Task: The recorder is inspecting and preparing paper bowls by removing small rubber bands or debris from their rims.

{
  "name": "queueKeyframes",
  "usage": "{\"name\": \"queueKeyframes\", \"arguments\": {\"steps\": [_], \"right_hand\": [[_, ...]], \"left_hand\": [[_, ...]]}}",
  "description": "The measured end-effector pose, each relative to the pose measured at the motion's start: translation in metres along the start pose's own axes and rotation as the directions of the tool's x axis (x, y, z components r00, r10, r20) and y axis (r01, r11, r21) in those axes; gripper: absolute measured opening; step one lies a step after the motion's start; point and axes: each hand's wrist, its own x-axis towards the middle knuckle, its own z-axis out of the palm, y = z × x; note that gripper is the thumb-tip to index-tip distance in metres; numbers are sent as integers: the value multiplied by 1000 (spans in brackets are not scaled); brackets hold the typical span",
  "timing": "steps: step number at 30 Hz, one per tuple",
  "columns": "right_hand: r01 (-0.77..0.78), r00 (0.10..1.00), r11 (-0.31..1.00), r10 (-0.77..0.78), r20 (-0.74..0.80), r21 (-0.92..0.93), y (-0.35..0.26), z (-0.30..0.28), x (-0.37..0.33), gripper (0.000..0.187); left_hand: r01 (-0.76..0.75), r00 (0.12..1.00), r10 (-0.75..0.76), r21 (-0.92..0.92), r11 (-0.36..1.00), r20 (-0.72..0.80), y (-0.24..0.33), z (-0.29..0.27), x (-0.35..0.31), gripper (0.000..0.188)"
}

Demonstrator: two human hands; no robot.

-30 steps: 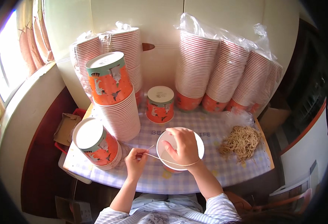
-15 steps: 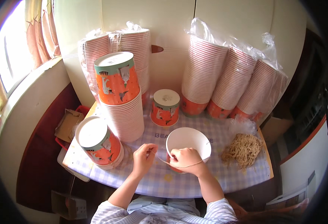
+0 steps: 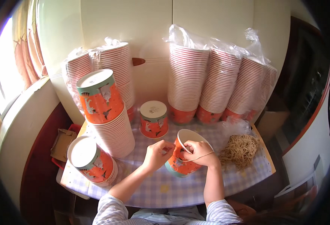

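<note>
An orange and green paper bucket (image 3: 180,167) is tilted near the table's front, its printed side facing me. My right hand (image 3: 201,153) is closed on its rim, with the fingers reaching inside the mouth. A thin beige cord (image 3: 196,159) loops out across the back of that hand and runs along the bucket's outer wall. My left hand (image 3: 157,155) pinches at the wall just below the rim, on the left side. The cord's end appears to be between those fingertips, though they mostly hide it.
A heap of beige cords (image 3: 240,150) lies at the right. One upside-down bucket (image 3: 153,125) stands behind my hands. Left of them rise a tall bucket stack (image 3: 114,131) and a short one (image 3: 99,168). Plastic-wrapped stacks (image 3: 187,78) line the back.
The bucket has tipped so its orange side shows instead of its open inside. My left hand has come right, from beside the bucket to its wall. The whole view has also shifted.
</note>
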Motion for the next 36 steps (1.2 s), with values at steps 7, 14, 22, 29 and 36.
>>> {"name": "queueKeyframes", "arguments": {"steps": [7,14,22,29,36], "right_hand": [[-18,994,999,14,106,31,-2,-9,1,26],[-70,983,997,64,170,33,-7,-11,1,27],[-49,985,999,49,166,-4,-3,-9,7,28],[-41,983,999,42,179,-9,-4,-7,8,27],[-62,979,998,61,195,1,-9,-9,8,27]], "left_hand": [[-172,980,172,3,985,-99,-8,13,-5,12],[-221,970,230,99,970,-82,-4,12,-3,13],[-225,970,233,111,968,-65,0,10,-5,14],[-217,975,223,150,965,-24,0,6,-4,13],[-222,973,229,144,964,-31,-2,5,-2,14]]}}
